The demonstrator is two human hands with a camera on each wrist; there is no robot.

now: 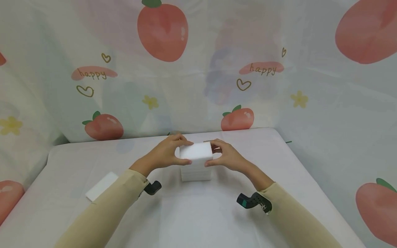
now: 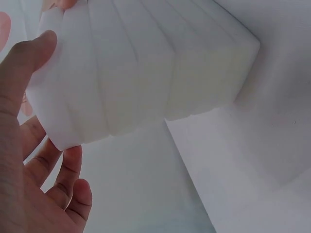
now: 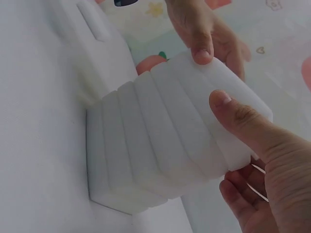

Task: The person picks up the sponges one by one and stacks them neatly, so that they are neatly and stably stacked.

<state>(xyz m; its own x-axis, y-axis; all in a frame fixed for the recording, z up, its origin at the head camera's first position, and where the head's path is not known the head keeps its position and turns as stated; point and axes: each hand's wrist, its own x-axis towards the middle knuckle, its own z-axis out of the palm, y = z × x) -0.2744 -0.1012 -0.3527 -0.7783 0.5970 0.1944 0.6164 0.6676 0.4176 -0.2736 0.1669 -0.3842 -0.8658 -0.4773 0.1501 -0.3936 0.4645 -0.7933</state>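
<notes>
A stack of white foam sponge blocks (image 1: pixel 196 175) stands on the white-covered table, its layers slightly uneven in the right wrist view. My left hand (image 1: pixel 170 152) grips the top sponge block (image 1: pixel 196 150) from the left, thumb at the front and fingers toward the back. From the right, my right hand (image 1: pixel 228 156) holds the same block, also with its thumb on the front face. Both thumbs show against the upper layers in the right wrist view. Away to the left, a single white sponge block (image 1: pixel 101 186) lies flat, partly behind the left sleeve.
The table (image 1: pixel 198 220) has a white cloth over it. Behind and beside it hangs a printed curtain (image 1: pixel 192 86) with fruit, hearts and flowers. A dark wrist device (image 1: pixel 254 201) sticks out under the right sleeve, another (image 1: pixel 153 188) under the left.
</notes>
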